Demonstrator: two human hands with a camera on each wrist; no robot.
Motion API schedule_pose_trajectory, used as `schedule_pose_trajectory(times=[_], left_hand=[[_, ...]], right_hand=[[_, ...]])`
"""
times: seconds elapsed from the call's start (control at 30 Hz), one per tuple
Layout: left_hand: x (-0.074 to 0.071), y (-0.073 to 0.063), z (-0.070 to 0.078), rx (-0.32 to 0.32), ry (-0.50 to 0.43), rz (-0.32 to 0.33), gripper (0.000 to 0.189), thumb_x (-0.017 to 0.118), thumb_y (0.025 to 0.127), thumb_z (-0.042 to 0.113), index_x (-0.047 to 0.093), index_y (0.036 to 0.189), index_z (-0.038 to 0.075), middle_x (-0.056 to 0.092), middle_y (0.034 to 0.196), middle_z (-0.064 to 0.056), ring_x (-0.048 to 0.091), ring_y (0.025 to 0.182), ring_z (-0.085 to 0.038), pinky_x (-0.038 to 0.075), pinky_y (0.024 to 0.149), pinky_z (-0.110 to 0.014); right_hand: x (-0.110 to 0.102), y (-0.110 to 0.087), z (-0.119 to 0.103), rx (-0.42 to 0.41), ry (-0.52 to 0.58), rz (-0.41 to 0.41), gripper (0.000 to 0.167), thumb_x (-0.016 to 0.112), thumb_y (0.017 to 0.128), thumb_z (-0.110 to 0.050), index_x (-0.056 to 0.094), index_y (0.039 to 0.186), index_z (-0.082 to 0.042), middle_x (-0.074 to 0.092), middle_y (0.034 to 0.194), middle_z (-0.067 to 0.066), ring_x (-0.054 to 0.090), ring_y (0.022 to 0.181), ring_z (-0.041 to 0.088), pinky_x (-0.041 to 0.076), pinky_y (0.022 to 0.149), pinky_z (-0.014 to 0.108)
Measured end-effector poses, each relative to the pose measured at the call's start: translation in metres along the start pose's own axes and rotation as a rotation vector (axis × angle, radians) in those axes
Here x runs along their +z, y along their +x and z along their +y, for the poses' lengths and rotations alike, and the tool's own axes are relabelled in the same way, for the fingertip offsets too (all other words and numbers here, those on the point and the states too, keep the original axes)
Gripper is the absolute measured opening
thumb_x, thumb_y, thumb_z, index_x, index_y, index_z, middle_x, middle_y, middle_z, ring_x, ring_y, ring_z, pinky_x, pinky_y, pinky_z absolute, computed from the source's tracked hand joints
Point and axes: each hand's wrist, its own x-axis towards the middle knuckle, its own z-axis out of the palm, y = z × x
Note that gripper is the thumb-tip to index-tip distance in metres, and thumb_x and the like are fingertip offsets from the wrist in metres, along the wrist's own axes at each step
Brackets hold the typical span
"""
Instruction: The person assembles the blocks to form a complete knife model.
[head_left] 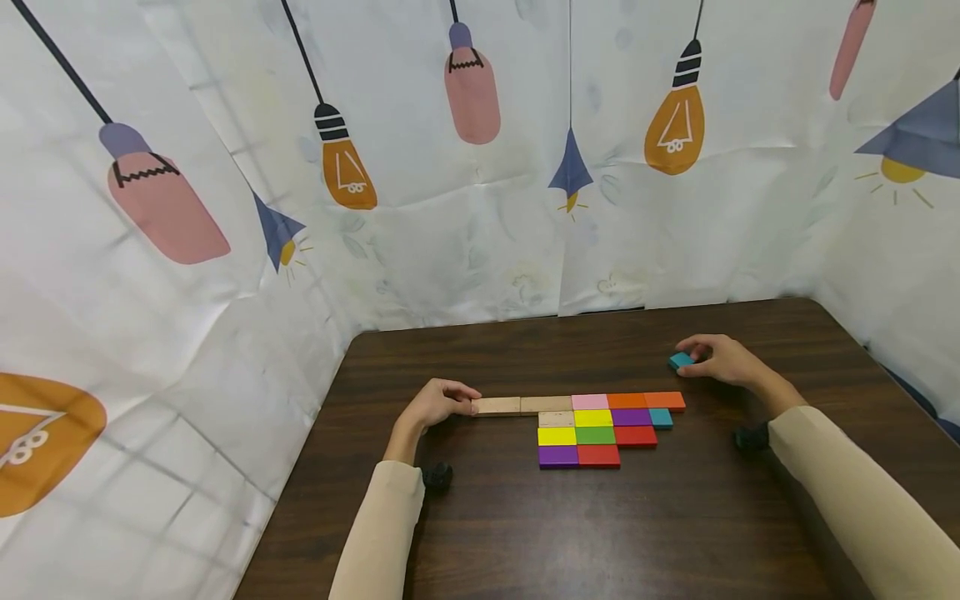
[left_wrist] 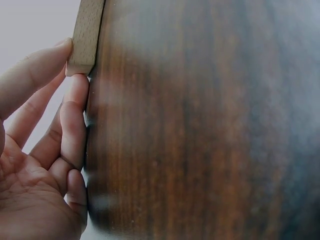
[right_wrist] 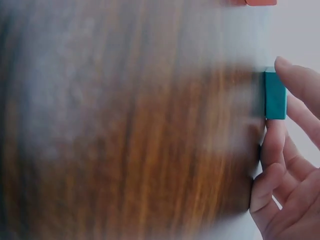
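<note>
Flat blocks lie side by side in stepped rows on the dark wooden table. At the far row's left end, my left hand (head_left: 437, 403) holds the end of a plain wooden block (head_left: 497, 406) between thumb and fingertips; the left wrist view shows the same end (left_wrist: 82, 50). Beyond the row's right end, my right hand (head_left: 726, 360) pinches a teal block (head_left: 680, 361), low at the tabletop in the right wrist view. The far row continues with another wooden block (head_left: 546, 405), a pink block (head_left: 589, 402) and two orange blocks (head_left: 626, 402).
Nearer rows hold a purple block (head_left: 631, 417), a small teal block (head_left: 661, 419), a green block (head_left: 595, 435), plus yellow and red ones. The table (head_left: 480, 517) ends at a patterned curtain (head_left: 480, 250) behind and to the left.
</note>
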Motion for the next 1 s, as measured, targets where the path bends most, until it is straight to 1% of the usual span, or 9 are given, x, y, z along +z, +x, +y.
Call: schedule_pose_trajectory(times=[0.17, 0.33, 0.5, 0.63, 0.83, 1.0], left_hand=[[0.0, -0.001, 0.001, -0.002, 0.002, 0.0, 0.018, 0.081, 0.088, 0.016, 0.081, 0.106, 0.015, 0.073, 0.091, -0.004, 0.065, 0.084, -0.02, 0.053, 0.086, -0.039], [0.0, -0.001, 0.0, -0.001, 0.003, -0.001, 0.018, 0.081, 0.088, 0.016, 0.081, 0.106, 0.015, 0.074, 0.091, -0.004, 0.066, 0.084, -0.02, 0.053, 0.087, -0.039], [0.0, 0.0, -0.002, 0.002, -0.003, -0.002, 0.018, 0.081, 0.089, 0.016, 0.081, 0.107, 0.013, 0.073, 0.091, -0.007, 0.066, 0.085, -0.022, 0.053, 0.088, -0.041], [0.0, 0.0, -0.001, -0.002, 0.001, -0.004, 0.018, 0.081, 0.089, 0.016, 0.081, 0.107, 0.014, 0.073, 0.091, -0.006, 0.066, 0.086, -0.022, 0.053, 0.087, -0.039], [0.001, 0.0, 0.0, -0.004, 0.027, 0.0, 0.018, 0.08, 0.089, 0.016, 0.081, 0.107, 0.015, 0.073, 0.091, -0.004, 0.066, 0.085, -0.021, 0.052, 0.086, -0.037], [-0.001, -0.001, 0.0, -0.01, 0.026, -0.001, 0.017, 0.081, 0.089, 0.016, 0.081, 0.106, 0.018, 0.073, 0.091, -0.003, 0.066, 0.086, -0.021, 0.052, 0.088, -0.038]], right_hand=[[0.002, 0.001, -0.001, 0.004, 0.002, 0.002, 0.05, 0.078, 0.092, -0.033, 0.065, 0.128, -0.002, 0.062, 0.1, 0.009, 0.05, 0.088, 0.022, 0.038, 0.074, 0.036], [0.002, 0.0, 0.0, 0.0, -0.004, 0.004, 0.046, 0.077, 0.093, -0.03, 0.066, 0.128, -0.002, 0.063, 0.101, 0.009, 0.05, 0.086, 0.022, 0.039, 0.073, 0.036], [0.001, -0.003, 0.0, -0.01, -0.007, 0.002, 0.048, 0.078, 0.093, -0.029, 0.066, 0.13, -0.001, 0.063, 0.101, 0.01, 0.05, 0.084, 0.021, 0.04, 0.07, 0.035], [0.0, -0.006, -0.001, -0.02, -0.006, 0.009, 0.049, 0.078, 0.092, -0.029, 0.066, 0.131, -0.001, 0.065, 0.102, 0.011, 0.052, 0.084, 0.02, 0.041, 0.068, 0.033], [-0.002, -0.014, -0.005, -0.022, 0.003, 0.032, 0.051, 0.078, 0.092, -0.03, 0.065, 0.133, -0.002, 0.066, 0.106, 0.013, 0.054, 0.084, 0.02, 0.046, 0.066, 0.03], [-0.004, -0.028, -0.016, -0.055, 0.008, 0.051, 0.051, 0.079, 0.092, -0.029, 0.064, 0.133, -0.001, 0.066, 0.107, 0.014, 0.054, 0.076, 0.016, 0.046, 0.061, 0.028]])
